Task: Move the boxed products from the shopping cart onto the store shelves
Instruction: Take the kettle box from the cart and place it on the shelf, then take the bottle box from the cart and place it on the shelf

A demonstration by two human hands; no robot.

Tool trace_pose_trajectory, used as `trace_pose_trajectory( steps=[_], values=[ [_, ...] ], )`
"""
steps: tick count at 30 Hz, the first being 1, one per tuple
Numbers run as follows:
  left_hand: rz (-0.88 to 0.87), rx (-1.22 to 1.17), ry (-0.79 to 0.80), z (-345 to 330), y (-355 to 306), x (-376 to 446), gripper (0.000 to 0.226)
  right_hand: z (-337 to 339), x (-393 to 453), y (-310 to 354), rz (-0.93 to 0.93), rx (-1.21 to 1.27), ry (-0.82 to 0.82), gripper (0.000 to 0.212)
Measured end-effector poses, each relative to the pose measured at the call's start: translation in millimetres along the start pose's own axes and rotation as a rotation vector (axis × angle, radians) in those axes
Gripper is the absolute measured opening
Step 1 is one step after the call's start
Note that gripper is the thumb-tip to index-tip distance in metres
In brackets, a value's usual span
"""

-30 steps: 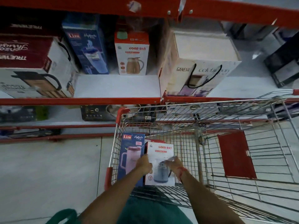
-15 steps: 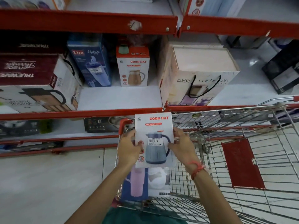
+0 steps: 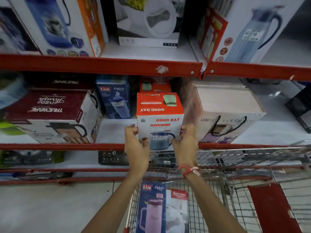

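A white and orange Good Day jug box (image 3: 159,115) sits at the front of the middle shelf (image 3: 116,132), in front of a matching Good Day box (image 3: 155,87). My left hand (image 3: 136,145) grips its lower left side and my right hand (image 3: 186,143) its lower right side. Below, the wire shopping cart (image 3: 235,195) holds a blue Liza bottle box (image 3: 151,209) and a white box (image 3: 176,211) beside it.
On the same shelf stand a maroon Trueware box (image 3: 50,115) at left, a blue Liza box (image 3: 116,96) behind, and a large Ganesh gift box (image 3: 225,113) at right. More boxes fill the upper shelf (image 3: 148,52). A red cart flap (image 3: 271,207) lies at lower right.
Both hands lifted the Good Day box out of the cart and up to the middle shelf, where it now rests in front of the matching box. The camera tilted upward.
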State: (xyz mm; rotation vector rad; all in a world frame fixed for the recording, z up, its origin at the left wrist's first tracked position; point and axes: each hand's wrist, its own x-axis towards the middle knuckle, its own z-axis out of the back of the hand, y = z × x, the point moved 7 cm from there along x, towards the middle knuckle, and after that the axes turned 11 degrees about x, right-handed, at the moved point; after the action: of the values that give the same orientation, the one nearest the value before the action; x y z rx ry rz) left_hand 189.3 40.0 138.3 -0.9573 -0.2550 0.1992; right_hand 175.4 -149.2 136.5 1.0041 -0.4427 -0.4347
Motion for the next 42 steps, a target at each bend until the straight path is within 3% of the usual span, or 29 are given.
trace_pose_trajectory(
  steps=[6, 16, 21, 24, 27, 31, 34, 37, 42],
  values=[
    [0.008, 0.041, 0.055, -49.2, 8.0, 49.1, 0.036, -30.9, 32.1, -25.0, 0.003, 0.008, -0.071, 0.04],
    [0.093, 0.093, 0.05, -72.9, 49.5, 65.4, 0.041, -66.3, 48.8, -56.3, 0.029, 0.004, 0.021, 0.039],
    [0.115, 0.163, 0.092, -72.7, 80.0, 47.1, 0.026, -64.9, 26.2, -74.1, 0.082, -0.02, 0.075, 0.043],
    [0.15, 0.203, 0.226, -78.3, 118.9, 0.4, 0.011, -60.9, -26.9, -115.1, -0.028, -0.052, 0.123, 0.044],
    [0.16, 0.313, 0.427, -87.6, 143.5, -50.9, 0.027, -56.0, -87.0, -162.4, -0.21, -0.106, 0.213, 0.049],
    [0.37, 0.467, 0.567, -89.0, 184.8, -113.3, 0.011, -63.3, -156.3, -223.3, -0.738, -0.119, 0.478, 0.061],
    [0.508, 0.516, 0.711, -88.2, 208.8, -155.2, 0.025, -70.8, -200.5, -242.1, -1.018, -0.007, 0.661, 0.056],
    [0.637, 0.478, 0.857, -83.1, 222.6, -182.0, 0.028, -73.9, -218.6, -239.1, -1.091, 0.109, 0.72, 0.037],
    [0.62, 0.355, 0.808, -67.1, 210.7, -155.2, 0.029, -65.0, -179.4, -204.4, -0.868, 0.074, 0.769, 0.033]
  ],
)
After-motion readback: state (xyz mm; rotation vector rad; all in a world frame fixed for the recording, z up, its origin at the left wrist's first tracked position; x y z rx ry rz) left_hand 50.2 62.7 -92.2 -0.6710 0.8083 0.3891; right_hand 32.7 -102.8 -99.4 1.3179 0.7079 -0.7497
